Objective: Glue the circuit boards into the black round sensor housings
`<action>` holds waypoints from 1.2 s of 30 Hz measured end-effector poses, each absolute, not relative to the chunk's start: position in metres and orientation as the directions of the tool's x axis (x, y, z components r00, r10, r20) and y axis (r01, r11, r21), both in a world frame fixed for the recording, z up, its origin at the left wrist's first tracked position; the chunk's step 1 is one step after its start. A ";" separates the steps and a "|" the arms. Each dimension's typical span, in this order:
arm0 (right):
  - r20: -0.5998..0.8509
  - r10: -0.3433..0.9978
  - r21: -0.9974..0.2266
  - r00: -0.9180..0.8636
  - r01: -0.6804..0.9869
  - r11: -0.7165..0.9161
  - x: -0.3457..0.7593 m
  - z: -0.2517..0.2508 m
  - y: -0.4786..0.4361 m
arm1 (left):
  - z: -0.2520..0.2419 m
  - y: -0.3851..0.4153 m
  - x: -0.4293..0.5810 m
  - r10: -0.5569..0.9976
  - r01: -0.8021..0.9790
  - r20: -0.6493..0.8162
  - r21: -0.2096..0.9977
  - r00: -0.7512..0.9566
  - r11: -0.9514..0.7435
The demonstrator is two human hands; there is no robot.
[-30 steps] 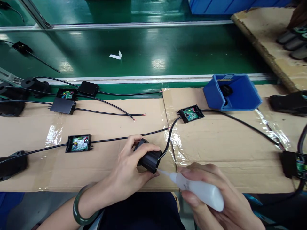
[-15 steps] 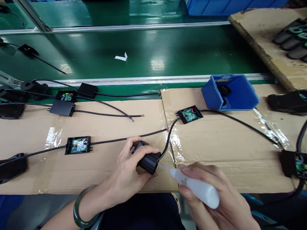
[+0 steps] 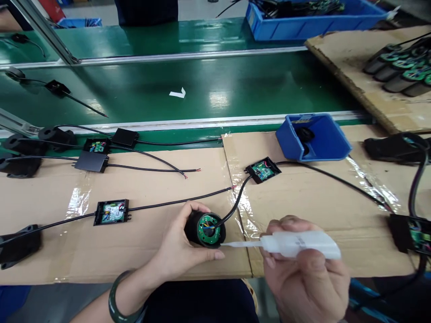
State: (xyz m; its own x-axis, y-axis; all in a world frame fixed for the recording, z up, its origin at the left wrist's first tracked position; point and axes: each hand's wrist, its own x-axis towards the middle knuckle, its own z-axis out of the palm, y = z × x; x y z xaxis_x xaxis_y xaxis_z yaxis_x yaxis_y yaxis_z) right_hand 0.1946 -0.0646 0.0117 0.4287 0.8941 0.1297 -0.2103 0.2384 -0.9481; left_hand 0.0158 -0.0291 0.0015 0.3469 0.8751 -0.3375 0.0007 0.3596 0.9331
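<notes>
My left hand (image 3: 180, 251) is closed around a black cylindrical housing (image 3: 192, 229), tilted so its open end faces up and right. Inside that end shows a round green circuit board (image 3: 202, 233) with thin coloured wires. A black cable (image 3: 238, 197) runs from it to an open black box with a circuit board (image 3: 263, 170). In my right hand (image 3: 306, 278) is a white squeeze bottle (image 3: 299, 244), lying nearly level. Its thin nozzle (image 3: 240, 244) points left, the tip at the lower right rim of the housing; whether it touches, I cannot tell.
Another open circuit box (image 3: 112, 212) lies left on the cardboard (image 3: 151, 251). Behind it are closed black boxes (image 3: 91, 162) with cables. A blue bin (image 3: 313, 139) stands at the back right, below a cardboard-covered shelf (image 3: 340, 54) holding several cylinders. A green conveyor (image 3: 141, 94) runs behind.
The housing has turned in my left hand, so its circuit board end now shows. My right hand has swung the bottle from slanted to nearly level. The camera view has tipped up slightly.
</notes>
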 end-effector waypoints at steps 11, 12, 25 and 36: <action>0.571 0.762 -0.821 0.305 0.243 0.517 0.185 -0.014 -0.069 | 0.000 -0.035 0.032 0.694 -0.415 -0.538 0.559 0.478 0.718; 0.598 0.756 -0.798 0.266 0.275 0.535 0.186 -0.014 -0.068 | 0.001 -0.034 0.032 0.692 -0.417 -0.539 0.554 0.480 0.721; 0.684 0.729 -0.638 0.018 0.501 0.585 0.186 0.019 -0.053 | 0.001 -0.034 0.030 0.716 -0.414 -0.514 0.588 0.472 0.695; 0.592 0.784 -0.794 0.184 0.300 0.529 0.180 0.021 -0.056 | 0.004 -0.031 0.029 0.711 -0.380 -0.498 0.611 0.497 0.694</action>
State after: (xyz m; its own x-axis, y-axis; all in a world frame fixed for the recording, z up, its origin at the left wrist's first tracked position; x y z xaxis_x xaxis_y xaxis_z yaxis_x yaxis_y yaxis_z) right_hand 0.1796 -0.0564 0.0207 0.1845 0.7843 0.5923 0.2998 0.5290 -0.7939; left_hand 0.0294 -0.0314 0.0039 0.4969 0.7108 -0.4978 -0.3803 0.6940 0.6114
